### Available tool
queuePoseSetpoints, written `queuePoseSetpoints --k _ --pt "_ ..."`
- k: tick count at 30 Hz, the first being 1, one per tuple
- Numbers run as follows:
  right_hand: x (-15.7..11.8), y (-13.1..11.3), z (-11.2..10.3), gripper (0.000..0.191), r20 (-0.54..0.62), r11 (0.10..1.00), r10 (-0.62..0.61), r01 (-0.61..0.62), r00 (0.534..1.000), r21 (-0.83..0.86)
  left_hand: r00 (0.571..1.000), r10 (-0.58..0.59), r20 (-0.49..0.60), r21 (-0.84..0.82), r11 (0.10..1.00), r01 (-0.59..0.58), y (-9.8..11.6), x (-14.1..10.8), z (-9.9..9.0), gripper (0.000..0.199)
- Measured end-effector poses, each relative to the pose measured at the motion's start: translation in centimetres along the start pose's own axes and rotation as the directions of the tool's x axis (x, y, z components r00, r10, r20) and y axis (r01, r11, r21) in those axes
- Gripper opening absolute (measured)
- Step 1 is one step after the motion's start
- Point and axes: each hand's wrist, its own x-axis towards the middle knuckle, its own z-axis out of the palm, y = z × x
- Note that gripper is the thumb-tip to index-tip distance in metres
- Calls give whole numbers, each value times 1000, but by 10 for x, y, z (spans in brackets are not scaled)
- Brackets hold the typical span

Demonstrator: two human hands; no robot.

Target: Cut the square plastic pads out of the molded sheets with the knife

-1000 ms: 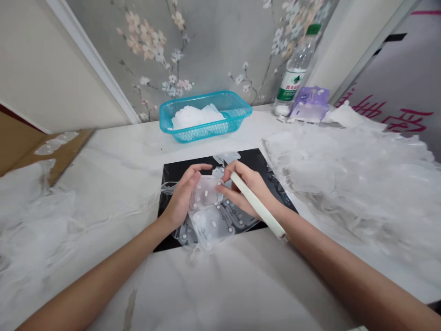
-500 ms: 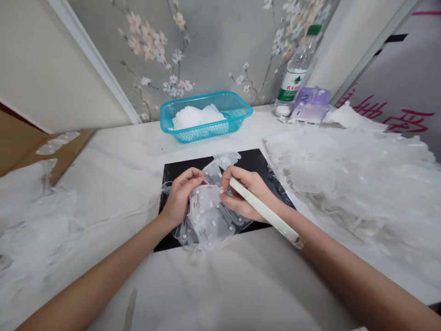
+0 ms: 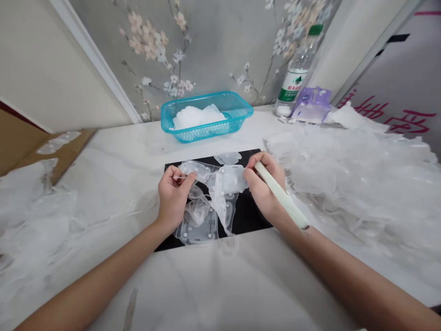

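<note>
While holding translucent films (image 3: 232, 178) above black board (image 3: 250, 211), pinches 1 edge in fingers of left hand (image 3: 172, 198) and 1 in fingers of right hand (image 3: 263, 189), also gripping pale tool (image 3: 283, 196). Leaves films apparently unparted, with further sheets (image 3: 200, 230) on board and white pieces (image 3: 196, 117) apparently set aside in blue basket (image 3: 237, 124); leaves status of right pile (image 3: 344, 184) unclear.

Milky-white sheets (image 3: 233, 179), black mat (image 3: 251, 210)

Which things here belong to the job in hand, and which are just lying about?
Likely part of it: plastic sheets held by left hand and right hand; pale-handled tool; black mat; plastic pile at right; blue basket.

Likely lying about: bottle; purple packet.
</note>
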Motion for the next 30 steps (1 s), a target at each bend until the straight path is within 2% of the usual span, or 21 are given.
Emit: queuePoseSetpoints --k 5,7,9,11,12,15,17,19,24,28,30 --pt "-3 7 2 13 -48 999 -15 14 999 -29 990 111 -83 84 991 -104 -2 1 0 32" --pt "-3 9 3 14 -17 999 -18 17 1000 -45 991 125 -54 69 990 -121 -2 1 1 28" --pt "-4 8 5 16 17 1000 -5 6 1000 -30 987 160 -33 33 987 -159 0 1 1 34" --pt "-5 6 8 19 44 999 23 -25 999 29 984 177 -5 51 983 -177 3 -2 1 26" --pt "-7 5 10 21 61 997 39 -43 997 68 986 164 22 86 983 -165 4 -3 0 20" --pt "-11 2 13 23 200 981 78 -111 977 160 987 36 158 194 979 -67 6 -5 -1 39" --pt "-13 3 14 22 323 977 96 -150 942 149 971 -28 237 208 978 -22 7 -5 -2 34" --pt "-14 5 14 20 386 981 106 -159 916 109 954 -67 292 195 981 9 8 -5 -2 26" --pt "-14 8 15 20 330 985 113 -149 937 86 938 -125 325 79 991 104 10 -7 0 22" --pt "-14 6 17 22 191 974 160 -187 968 131 923 -165 347 -20 983 183 10 -7 0 35" --pt "-16 4 17 22 210 960 185 -222 960 168 922 -159 354 -56 980 190 9 -6 0 39"
